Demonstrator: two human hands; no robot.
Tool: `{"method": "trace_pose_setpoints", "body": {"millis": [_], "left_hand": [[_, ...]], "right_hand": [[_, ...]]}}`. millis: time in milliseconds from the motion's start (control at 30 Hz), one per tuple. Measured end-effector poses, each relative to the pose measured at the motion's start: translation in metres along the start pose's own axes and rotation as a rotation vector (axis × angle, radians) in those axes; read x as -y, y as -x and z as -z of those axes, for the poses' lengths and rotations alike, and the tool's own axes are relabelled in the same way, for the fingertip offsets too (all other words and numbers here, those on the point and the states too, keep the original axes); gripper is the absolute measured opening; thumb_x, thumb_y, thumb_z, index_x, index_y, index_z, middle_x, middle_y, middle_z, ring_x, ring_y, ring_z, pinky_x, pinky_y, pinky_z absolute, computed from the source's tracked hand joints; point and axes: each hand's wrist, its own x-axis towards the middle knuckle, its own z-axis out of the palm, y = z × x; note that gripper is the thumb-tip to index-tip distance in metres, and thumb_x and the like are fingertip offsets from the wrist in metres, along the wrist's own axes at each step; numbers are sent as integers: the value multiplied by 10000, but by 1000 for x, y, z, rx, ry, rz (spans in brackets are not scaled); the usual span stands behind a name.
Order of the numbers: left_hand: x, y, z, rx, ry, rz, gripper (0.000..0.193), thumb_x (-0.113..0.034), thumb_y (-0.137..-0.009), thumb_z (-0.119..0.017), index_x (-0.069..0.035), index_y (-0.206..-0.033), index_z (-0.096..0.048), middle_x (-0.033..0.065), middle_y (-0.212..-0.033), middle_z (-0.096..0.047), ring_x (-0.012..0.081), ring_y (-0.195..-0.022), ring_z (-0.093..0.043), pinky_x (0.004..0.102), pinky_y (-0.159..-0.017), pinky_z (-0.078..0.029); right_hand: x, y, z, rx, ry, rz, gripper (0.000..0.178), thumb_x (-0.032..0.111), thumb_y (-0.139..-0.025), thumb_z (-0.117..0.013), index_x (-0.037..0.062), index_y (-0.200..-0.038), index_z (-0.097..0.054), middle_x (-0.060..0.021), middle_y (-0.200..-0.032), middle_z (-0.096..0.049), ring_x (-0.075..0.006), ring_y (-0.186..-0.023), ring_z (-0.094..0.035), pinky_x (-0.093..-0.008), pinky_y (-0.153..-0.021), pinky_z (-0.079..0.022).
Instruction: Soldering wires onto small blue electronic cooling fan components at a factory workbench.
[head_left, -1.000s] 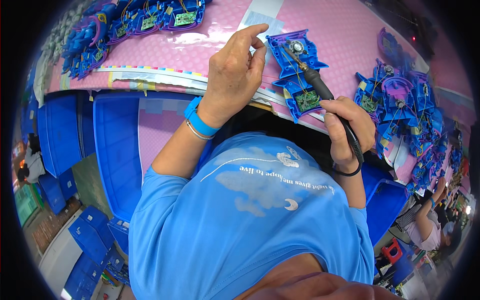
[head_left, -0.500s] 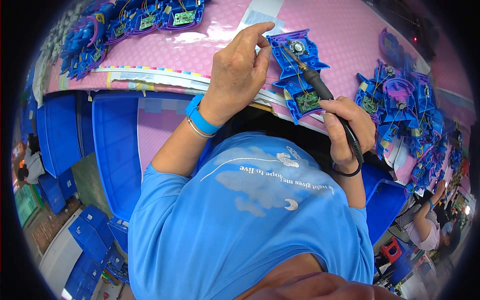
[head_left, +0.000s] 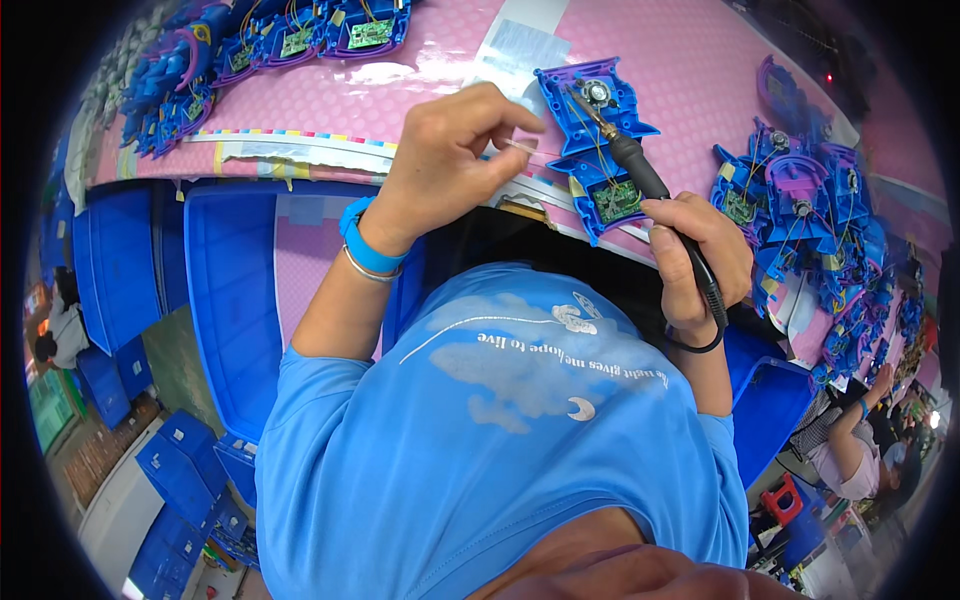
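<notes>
My right hand (head_left: 700, 255) grips a black-handled soldering iron (head_left: 638, 168). The iron's tip lies over a blue-and-purple plastic housing (head_left: 628, 118), just left of the round speaker (head_left: 596, 93) set in it. Below, joined to it by thin wires, is a second blue shell with a green circuit board (head_left: 616, 201). To the left of the housing and apart from it, my left hand (head_left: 455, 155) is closed in a pinch. A thin pale strand that looks like solder wire (head_left: 522, 148) shows at its fingertips.
Several similar housings with boards (head_left: 295, 42) line the table's far left. A heap of wired housings (head_left: 800, 200) lies at right. Blue bins (head_left: 235, 310) stand below the table's front edge (head_left: 330, 160). Another person's arm (head_left: 850, 445) shows far right.
My left hand has drawn back from the housing, toward the lower left, and its fingers have curled in. The right hand and soldering iron have barely moved.
</notes>
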Motion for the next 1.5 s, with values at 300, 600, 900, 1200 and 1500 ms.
{"method": "trace_pose_setpoints", "body": {"millis": [300, 600, 900, 1200, 1500], "left_hand": [[4, 4, -7, 93, -265, -190, 165, -73, -832, -771, -71, -989, -716, 66, -895, -654, 229, -741, -701, 350, -622, -554], [-3, -5, 1, -68, -468, -590, 280, -37, -767, -799, -26, -1039, -735, 84, -971, -728, 199, -759, -730, 282, -593, -576], [13, -24, -5, -78, -453, -559, 200, -60, -792, -748, -31, -984, -697, 67, -980, -708, 218, -734, -721, 292, -573, -576], [14, -25, -7, -48, -443, -523, 182, -67, -799, -747, -40, -963, -671, 58, -989, -692, 220, -758, -717, 312, -578, -575], [14, -25, -7, -37, -454, -509, 184, -63, -793, -737, -44, -963, -668, 55, -995, -693, 220, -776, -719, 310, -582, -574]], "right_hand": [[3, -1, 0, 29, 24, -6, 193, 39, -786, -681, -53, -949, -731, -159, -756, -673, -247, -674, -659, -316, -636, -503], [8, -3, -1, -9, 41, -8, 194, 44, -792, -677, -52, -949, -738, -152, -757, -676, -234, -674, -654, -313, -636, -501], [4, -5, -5, -88, -2, 68, 170, 18, -778, -710, -24, -941, -732, -122, -651, -627, -214, -539, -602, -320, -508, -437], [2, -6, -6, -45, 8, 7, 163, 31, -803, -690, -38, -945, -732, -127, -712, -659, -207, -603, -626, -309, -566, -464], [-3, -6, -6, -67, -5, 93, 165, 11, -787, -713, -19, -948, -734, -123, -667, -636, -211, -549, -609, -313, -512, -439]]}}
